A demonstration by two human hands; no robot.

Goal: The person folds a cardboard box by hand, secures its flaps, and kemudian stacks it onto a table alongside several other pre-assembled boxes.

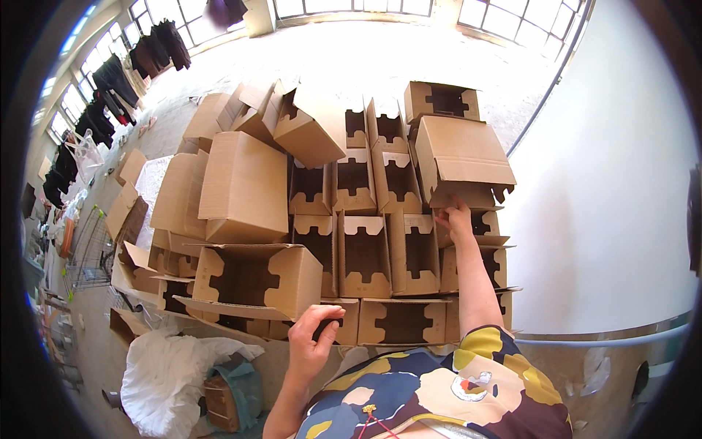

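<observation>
Many brown cardboard boxes with notched flaps stand packed together in front of me. My right hand (455, 219) reaches forward to the right side of the stack, its fingers bent at the lower front edge of a tilted cardboard box (464, 150). The fingertips are partly hidden against the cardboard. My left hand (314, 338) is half curled, thumb apart from the fingers, with nothing visible in it. It is beside the lower right corner of a larger open-topped box (252, 282) and just in front of a nearer low box (402, 322).
Further boxes (245, 186) are piled at the left. A white cloth bundle (164, 380) and a teal bag (245, 395) lie at the lower left. A wire cart (91, 256) stands beyond them. A pale wall panel (607, 190) rises at the right; dark clothes (117, 80) hang far left.
</observation>
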